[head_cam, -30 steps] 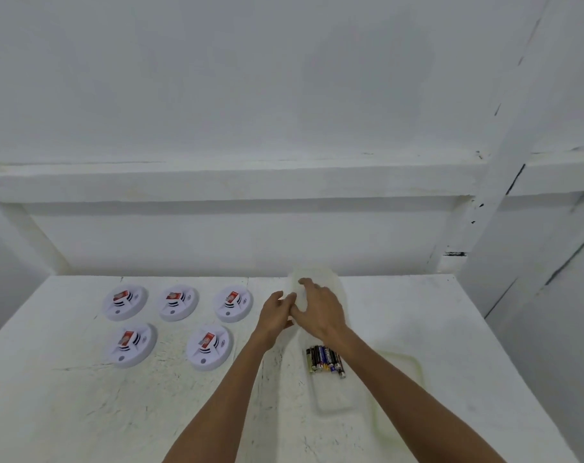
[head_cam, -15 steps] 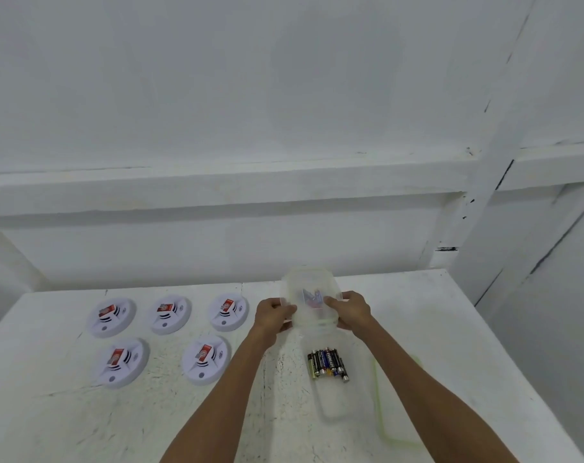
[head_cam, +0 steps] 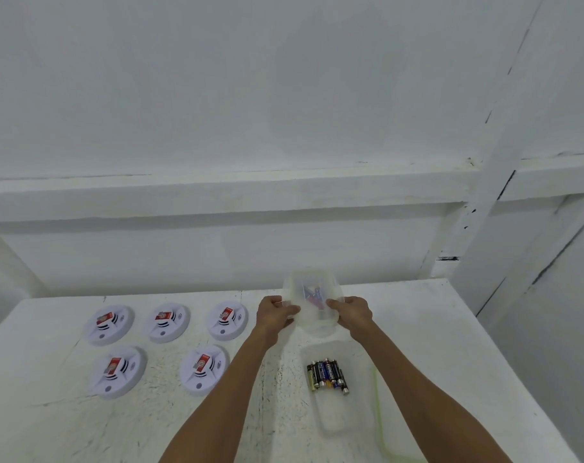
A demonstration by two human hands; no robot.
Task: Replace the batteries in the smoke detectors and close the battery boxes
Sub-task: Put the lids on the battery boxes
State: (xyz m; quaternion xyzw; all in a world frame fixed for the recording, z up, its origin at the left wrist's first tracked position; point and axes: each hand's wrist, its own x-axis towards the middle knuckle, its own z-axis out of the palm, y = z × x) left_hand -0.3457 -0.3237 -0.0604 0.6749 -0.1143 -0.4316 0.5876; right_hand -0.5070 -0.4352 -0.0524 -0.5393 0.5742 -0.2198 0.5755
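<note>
five smoke detectors point(head_cam: 109, 324), two clear boxes point(head_cam: 312, 309)

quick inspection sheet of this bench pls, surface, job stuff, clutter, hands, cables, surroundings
surface: white table, scuffed and speckled paint
job's things: five smoke detectors in two rows on the left, each with a red part in its middle; batteries bunched in an open box; clear box with something blue and red inside, too blurred to name
clutter: lid with a greenish rim at the open box's right
hands: left hand and right hand each grip a side of the clear box
cables: nothing seen
surroundings: white wall with a ledge; white post on the right
</note>
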